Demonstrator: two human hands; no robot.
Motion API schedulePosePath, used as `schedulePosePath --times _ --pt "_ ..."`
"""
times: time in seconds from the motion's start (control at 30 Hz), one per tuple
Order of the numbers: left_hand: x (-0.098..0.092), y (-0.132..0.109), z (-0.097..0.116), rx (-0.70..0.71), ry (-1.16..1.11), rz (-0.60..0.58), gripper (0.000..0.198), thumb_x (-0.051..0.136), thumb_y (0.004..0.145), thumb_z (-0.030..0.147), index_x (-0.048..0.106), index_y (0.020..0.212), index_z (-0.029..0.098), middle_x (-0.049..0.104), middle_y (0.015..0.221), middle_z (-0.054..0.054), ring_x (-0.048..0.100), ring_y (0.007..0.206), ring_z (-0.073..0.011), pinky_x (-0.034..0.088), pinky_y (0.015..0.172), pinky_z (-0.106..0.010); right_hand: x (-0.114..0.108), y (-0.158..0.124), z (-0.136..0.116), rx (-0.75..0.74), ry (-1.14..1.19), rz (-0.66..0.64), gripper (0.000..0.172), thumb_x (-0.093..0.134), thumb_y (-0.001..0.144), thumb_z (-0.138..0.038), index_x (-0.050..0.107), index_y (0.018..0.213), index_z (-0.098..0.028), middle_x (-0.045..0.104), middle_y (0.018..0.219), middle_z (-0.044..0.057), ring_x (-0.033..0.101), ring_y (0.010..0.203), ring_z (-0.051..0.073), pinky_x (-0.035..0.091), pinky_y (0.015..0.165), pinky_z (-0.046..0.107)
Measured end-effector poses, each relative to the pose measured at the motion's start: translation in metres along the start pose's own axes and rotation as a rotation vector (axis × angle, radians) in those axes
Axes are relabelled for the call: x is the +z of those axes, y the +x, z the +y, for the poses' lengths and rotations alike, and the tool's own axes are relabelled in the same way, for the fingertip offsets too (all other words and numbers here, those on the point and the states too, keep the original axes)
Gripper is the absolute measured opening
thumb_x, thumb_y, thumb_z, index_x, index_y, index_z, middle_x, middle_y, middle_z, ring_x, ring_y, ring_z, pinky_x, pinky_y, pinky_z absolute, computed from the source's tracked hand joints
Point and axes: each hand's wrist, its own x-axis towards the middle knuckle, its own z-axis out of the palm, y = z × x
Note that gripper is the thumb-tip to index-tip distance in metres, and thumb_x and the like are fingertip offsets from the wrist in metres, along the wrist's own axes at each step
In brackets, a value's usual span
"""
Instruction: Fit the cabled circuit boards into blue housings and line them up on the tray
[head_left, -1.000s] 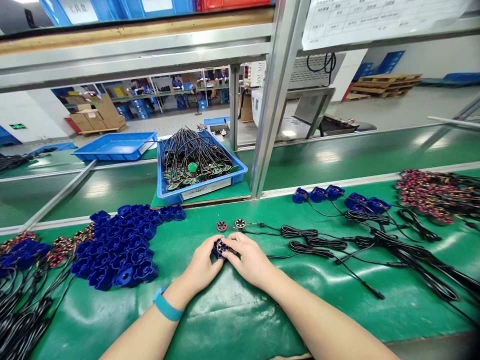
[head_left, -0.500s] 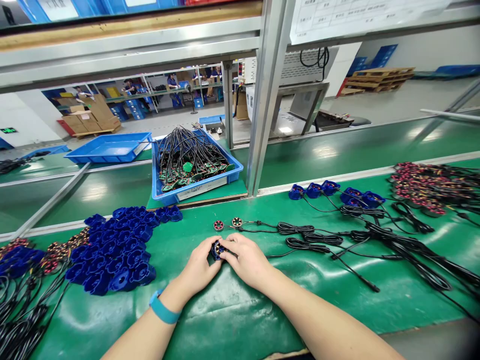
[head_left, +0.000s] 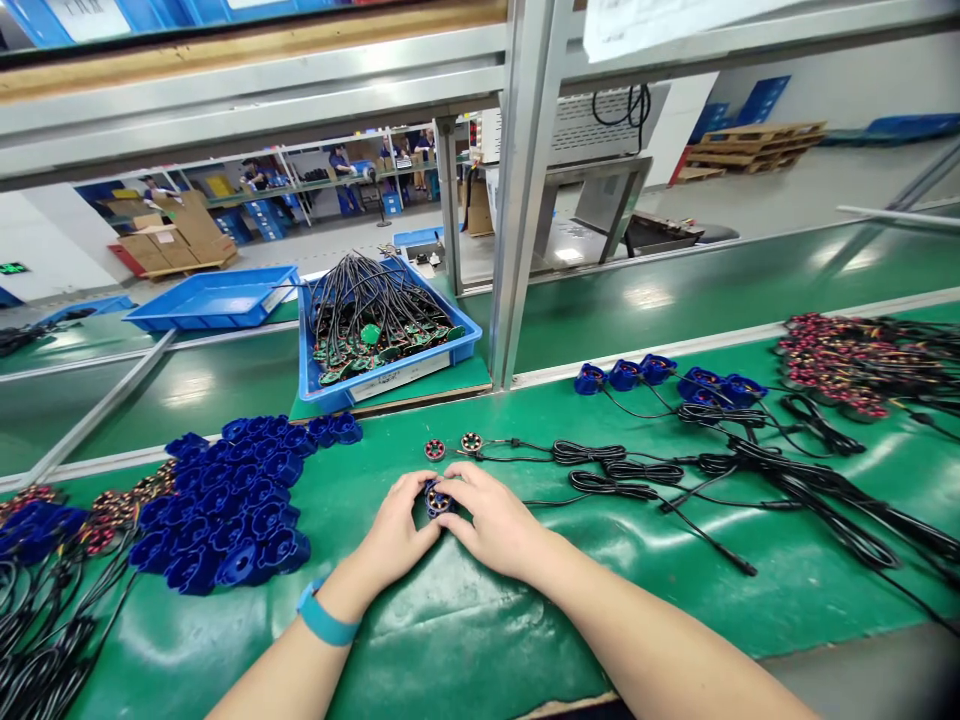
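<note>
Between my hands is a blue plastic housing with a round copper-wound coil seated in its opening. My left hand curls around its left side, a teal band on the wrist. My right hand grips it from the right, thumb and fingers at the rim. A black cable runs out to the right from under my right hand. Just beyond my fingers lie a red-and-black wound coil and a paler wound coil, with cables leading right.
Several blue housings cluster at left, beside coils with black cables. Bundled cables and filled housings lie right, near a heap of coils. A blue tray of circuit boards stands behind, next to a metal post.
Both hands stay around the blue housing. My right fingers have shifted slightly, and more of the coil in the housing shows. The camera view has moved a little.
</note>
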Motion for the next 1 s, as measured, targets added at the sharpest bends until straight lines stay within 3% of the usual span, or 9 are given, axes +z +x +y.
schedulePosePath --times 0.2,0.5,0.8,1.0 --pt "-0.002 0.0 0.0 -0.019 -0.046 -0.034 0.056 0.068 0.085 0.021 0.045 0.136 0.026 0.061 0.134 -0.01 0.06 0.124 -0.0244 0.049 0.108 -0.047 -0.002 0.001 -0.002 0.007 -0.13 -0.15 0.036 0.062 0.095 -0.032 0.062 0.129 -0.021 0.06 0.122 0.011 0.062 0.108 0.025 0.052 0.096 0.04" --pt "0.002 -0.003 0.005 -0.056 -0.113 0.013 0.059 0.07 0.084 0.019 0.04 0.134 0.027 0.064 0.129 -0.008 0.062 0.123 -0.0216 0.051 0.107 -0.044 -0.005 0.006 -0.015 0.041 -0.386 -0.219 0.04 0.063 0.094 -0.045 0.063 0.125 -0.02 0.063 0.109 0.012 0.06 0.102 0.03 0.05 0.089 0.044" --pt "0.002 -0.002 0.005 -0.039 -0.093 0.037 0.053 0.07 0.084 0.022 0.04 0.128 0.025 0.066 0.122 -0.008 0.067 0.113 -0.0211 0.056 0.099 -0.043 -0.005 0.004 -0.01 0.024 -0.294 -0.217 0.047 0.071 0.088 -0.044 0.059 0.128 -0.022 0.063 0.111 0.01 0.059 0.104 0.029 0.049 0.088 0.041" --pt "0.0 -0.001 0.007 -0.044 -0.146 0.009 0.049 0.067 0.086 0.02 0.042 0.128 0.025 0.066 0.124 -0.007 0.065 0.117 -0.02 0.053 0.103 -0.042 -0.006 0.003 -0.011 0.006 -0.304 -0.216 0.055 0.076 0.084 -0.046 0.058 0.13 -0.022 0.061 0.115 0.011 0.06 0.106 0.03 0.05 0.09 0.042"
